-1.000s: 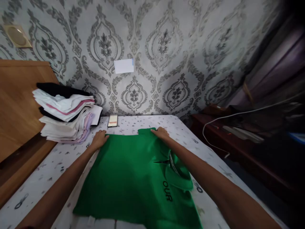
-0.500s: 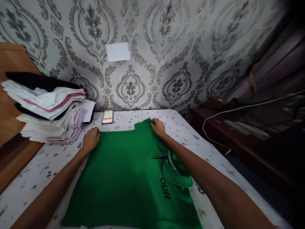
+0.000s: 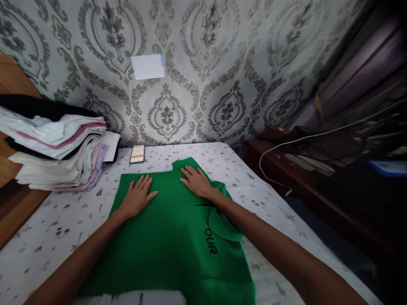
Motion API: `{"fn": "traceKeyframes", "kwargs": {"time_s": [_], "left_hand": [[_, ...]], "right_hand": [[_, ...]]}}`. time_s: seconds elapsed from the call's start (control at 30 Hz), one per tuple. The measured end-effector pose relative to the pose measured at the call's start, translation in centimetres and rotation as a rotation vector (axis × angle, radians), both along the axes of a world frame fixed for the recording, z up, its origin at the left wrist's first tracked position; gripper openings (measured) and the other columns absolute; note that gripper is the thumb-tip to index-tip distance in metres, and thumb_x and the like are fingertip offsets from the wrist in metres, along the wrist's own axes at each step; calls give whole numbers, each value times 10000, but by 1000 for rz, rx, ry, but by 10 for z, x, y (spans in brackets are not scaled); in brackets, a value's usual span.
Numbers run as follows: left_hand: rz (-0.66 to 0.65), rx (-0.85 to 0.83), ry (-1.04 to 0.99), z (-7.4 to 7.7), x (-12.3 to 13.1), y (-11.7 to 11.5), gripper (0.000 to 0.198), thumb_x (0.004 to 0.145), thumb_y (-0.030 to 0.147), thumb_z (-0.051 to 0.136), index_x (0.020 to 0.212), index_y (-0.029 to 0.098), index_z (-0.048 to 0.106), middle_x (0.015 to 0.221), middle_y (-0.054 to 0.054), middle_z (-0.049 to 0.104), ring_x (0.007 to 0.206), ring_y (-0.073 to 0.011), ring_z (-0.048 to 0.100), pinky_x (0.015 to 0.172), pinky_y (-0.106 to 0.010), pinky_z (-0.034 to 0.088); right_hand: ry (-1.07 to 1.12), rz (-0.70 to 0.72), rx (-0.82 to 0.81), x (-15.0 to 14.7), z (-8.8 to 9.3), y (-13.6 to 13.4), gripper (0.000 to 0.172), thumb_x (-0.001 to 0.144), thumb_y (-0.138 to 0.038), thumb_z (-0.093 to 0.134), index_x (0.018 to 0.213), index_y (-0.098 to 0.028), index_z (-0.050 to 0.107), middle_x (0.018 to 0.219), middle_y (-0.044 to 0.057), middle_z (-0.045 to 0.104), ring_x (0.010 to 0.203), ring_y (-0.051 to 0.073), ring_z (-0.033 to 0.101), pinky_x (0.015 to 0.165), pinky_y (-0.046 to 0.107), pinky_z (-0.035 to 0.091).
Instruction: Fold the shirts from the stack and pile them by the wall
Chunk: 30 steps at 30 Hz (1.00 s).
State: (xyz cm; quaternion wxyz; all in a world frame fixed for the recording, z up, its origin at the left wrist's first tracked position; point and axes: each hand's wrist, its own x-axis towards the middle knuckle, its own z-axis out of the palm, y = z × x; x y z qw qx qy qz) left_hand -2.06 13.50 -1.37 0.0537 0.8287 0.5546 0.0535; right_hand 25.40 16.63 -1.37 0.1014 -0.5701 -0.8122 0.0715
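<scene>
A green shirt (image 3: 168,237) with black letters "OUR" lies spread on the patterned white bed sheet (image 3: 57,220). My left hand (image 3: 137,195) rests flat on the shirt's upper left part, fingers spread. My right hand (image 3: 197,182) lies flat on its upper middle, fingers stretched toward the far edge. Neither hand holds anything. The shirt's collar sits folded beside my right forearm.
A stack of folded clothes (image 3: 54,148) stands at the back left by a wooden headboard (image 3: 9,76). A small card-like object (image 3: 137,153) lies near the wall. A dark side table (image 3: 318,186) with a white cable (image 3: 270,152) is on the right.
Both hands let go of the shirt's far edge and came to lie flat and open on top of it, closer to me. The view shifted slightly to the right.
</scene>
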Motion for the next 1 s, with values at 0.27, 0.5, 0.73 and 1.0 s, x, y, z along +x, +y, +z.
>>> {"fn": "traceKeyframes", "kwargs": {"time_s": [0.27,0.5,0.73,1.0], "left_hand": [[189,52,92,8,-63,-37,613,994,446,318,1499,114,415,1617,-185,326,1518,-330,250,1182,-606,241],[-151,-63,-132,30,-2,-85,503,990,424,395,1431,199,484,1586,-126,414,1482,-280,343,1183,-469,314],[-359,-15,-233,59,138,-55,263,972,230,454,1171,200,623,1220,-106,656,1185,-234,598,1020,-373,475],[-309,58,-140,49,232,-19,308,855,121,587,1156,166,633,1268,-163,616,1225,-306,548,1006,-421,449]], "right_hand": [[41,-184,16,61,34,-39,455,1038,-326,350,1443,-179,493,1497,155,510,1382,294,468,1149,517,324],[221,-263,44,91,34,-108,372,976,-229,446,1318,-190,589,1351,100,627,1253,219,563,1065,346,417],[229,-481,18,89,19,-105,361,895,-275,578,1215,-122,641,1205,160,659,1143,272,605,977,371,455],[298,-549,71,90,11,-130,366,910,-232,541,1264,-151,585,1153,99,670,1099,213,597,972,312,441]]}}
